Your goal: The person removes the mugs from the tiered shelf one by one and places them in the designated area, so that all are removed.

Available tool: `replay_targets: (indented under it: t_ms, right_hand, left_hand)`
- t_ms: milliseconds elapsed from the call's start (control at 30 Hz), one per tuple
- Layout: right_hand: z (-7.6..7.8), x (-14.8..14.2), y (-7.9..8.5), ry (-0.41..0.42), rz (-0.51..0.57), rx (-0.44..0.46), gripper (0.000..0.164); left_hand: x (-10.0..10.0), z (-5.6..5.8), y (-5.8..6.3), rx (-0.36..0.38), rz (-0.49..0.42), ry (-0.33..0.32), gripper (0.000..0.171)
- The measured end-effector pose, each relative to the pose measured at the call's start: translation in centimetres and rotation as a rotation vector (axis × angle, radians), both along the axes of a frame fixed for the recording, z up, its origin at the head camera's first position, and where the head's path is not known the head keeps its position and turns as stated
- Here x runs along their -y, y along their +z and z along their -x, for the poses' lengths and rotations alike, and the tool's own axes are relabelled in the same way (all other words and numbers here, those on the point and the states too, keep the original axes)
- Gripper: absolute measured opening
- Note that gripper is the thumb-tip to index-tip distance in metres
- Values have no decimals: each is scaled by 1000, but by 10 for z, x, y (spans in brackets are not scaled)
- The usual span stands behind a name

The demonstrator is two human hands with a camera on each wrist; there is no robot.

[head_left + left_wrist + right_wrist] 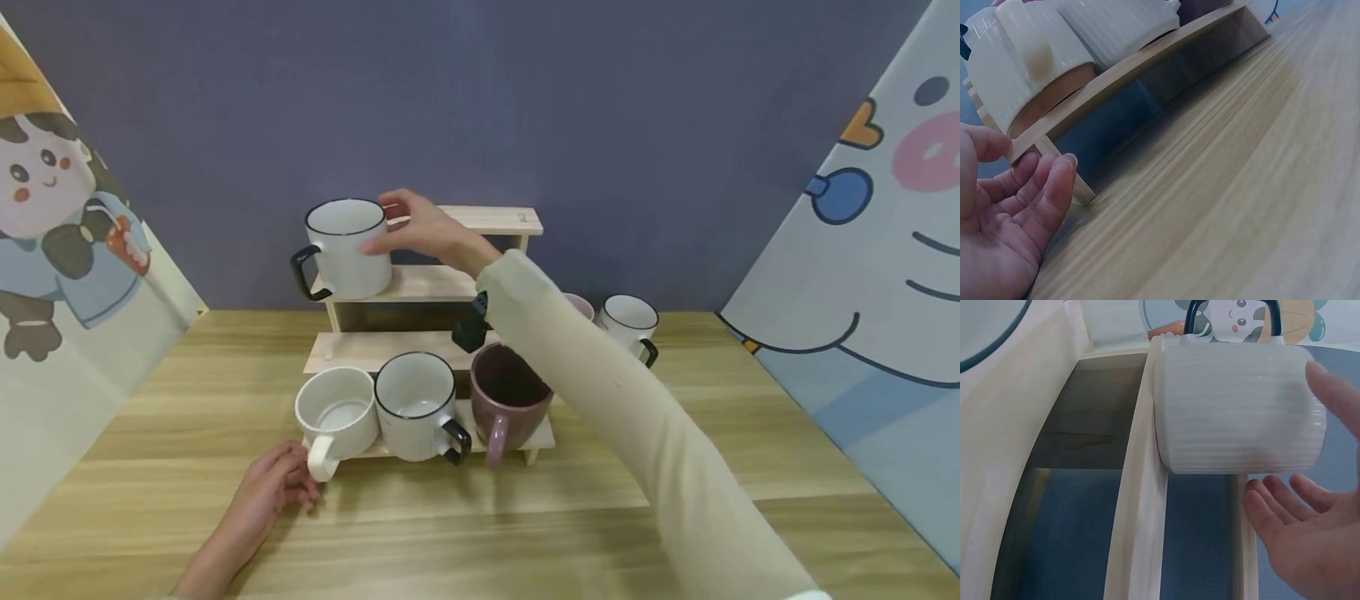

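A white mug (352,262) with a black rim and black handle stands at the left end of the wooden rack's (438,287) second tier from the top. My right hand (427,229) is at this mug's right side, thumb over its wall near the rim and the other fingers spread loosely apart. Down at the rack's front left corner, my left hand (273,487) grips the end of the lowest tier (1110,81), thumb above and fingers below by the short leg (1063,165). Beside it stands a cream mug (337,408), its handle facing forward.
Also on the lowest tier are a white black-rimmed mug (415,408) and a purple mug (508,400). Right of the rack, partly behind my right sleeve (600,367), are another white mug (628,321) and a pink one (579,306). Printed panels flank the wooden table (420,542).
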State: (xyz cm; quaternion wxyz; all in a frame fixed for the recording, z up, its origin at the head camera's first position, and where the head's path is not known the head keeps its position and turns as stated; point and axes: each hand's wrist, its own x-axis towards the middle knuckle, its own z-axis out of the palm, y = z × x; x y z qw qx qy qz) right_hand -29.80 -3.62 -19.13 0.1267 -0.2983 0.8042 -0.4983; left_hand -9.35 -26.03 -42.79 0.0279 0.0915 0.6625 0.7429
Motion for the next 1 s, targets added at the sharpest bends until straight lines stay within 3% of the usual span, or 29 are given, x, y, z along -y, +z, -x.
replay_targets:
  t_ms: [400, 700, 1000]
  right_hand:
    - [5, 14, -7, 14, -25, -19, 87]
    - [0, 21, -9, -54, -24, -41, 89]
    - [-2, 23, -8, -51, -28, -61, 92]
  left_hand:
    - [1, 1, -2, -6, -5, -22, 33]
    - [0, 1, -2, -17, -24, -34, 32]
    - [1, 0, -5, -2, -5, -1, 33]
